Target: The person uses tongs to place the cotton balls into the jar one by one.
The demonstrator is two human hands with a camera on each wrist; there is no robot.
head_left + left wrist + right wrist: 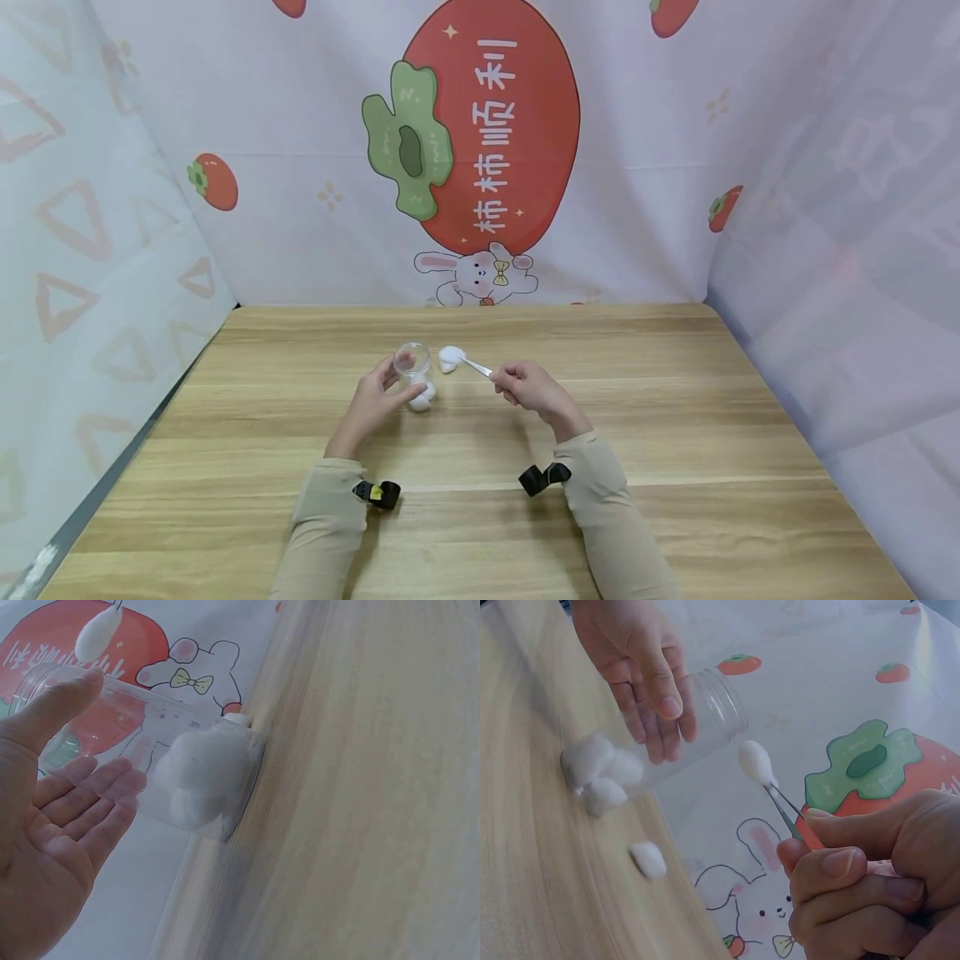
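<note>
My left hand (375,400) holds a clear jar (412,360) round its upper side, thumb on one side and fingers on the other. The jar stands upright on the table, and several white cotton balls (202,776) lie at its bottom. In my right hand (528,387) a pair of metal tweezers (477,367) is pinched between thumb and fingers. Their tips grip one cotton ball (756,762), which hangs in the air close to the jar's open mouth. Another cotton ball (649,859) lies loose on the tabletop beside the jar.
The wood-grain table (465,533) ends at a printed cloth backdrop (300,108) with persimmons and a rabbit. More cloth hangs along the left and right sides. A black wrist camera (386,494) sits on the left sleeve, another camera (534,480) on the right.
</note>
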